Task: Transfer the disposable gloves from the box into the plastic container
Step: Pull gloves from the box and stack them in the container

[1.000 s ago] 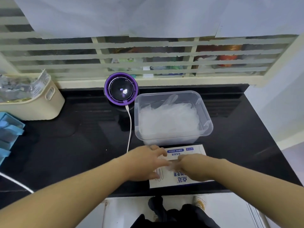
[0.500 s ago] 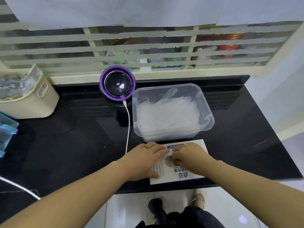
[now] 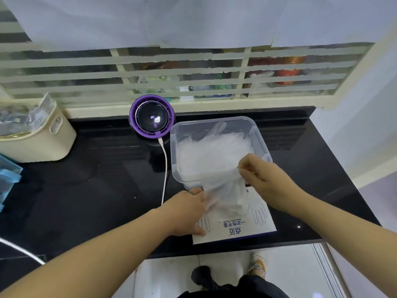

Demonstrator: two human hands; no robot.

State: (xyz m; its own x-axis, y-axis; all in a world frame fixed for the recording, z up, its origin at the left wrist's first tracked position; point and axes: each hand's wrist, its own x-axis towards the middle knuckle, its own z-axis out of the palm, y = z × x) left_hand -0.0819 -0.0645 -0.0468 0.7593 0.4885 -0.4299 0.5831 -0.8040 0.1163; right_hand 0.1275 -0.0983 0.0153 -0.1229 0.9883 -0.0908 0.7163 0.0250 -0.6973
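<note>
A flat white glove box [image 3: 236,229] with blue print lies at the counter's front edge. Behind it stands a clear plastic container [image 3: 217,123] holding a heap of thin translucent gloves [image 3: 206,153]. My right hand [image 3: 261,179] pinches a translucent glove [image 3: 221,188], lifted above the box toward the container's near rim; the glove's lower end still trails to the box opening. My left hand [image 3: 187,211] rests flat on the box's left part, fingers straight, pressing it down.
A purple round device [image 3: 152,118] with a white cable [image 3: 165,168] stands left of the container. A cream bin [image 3: 40,138] with packets is at the far left, blue items [image 3: 8,175] beside it. A slatted window is behind the black counter [image 3: 86,190].
My right hand has risen from the box toward the container, drawing a glove out with it. My left hand stays on the box. The camera has tilted a little.
</note>
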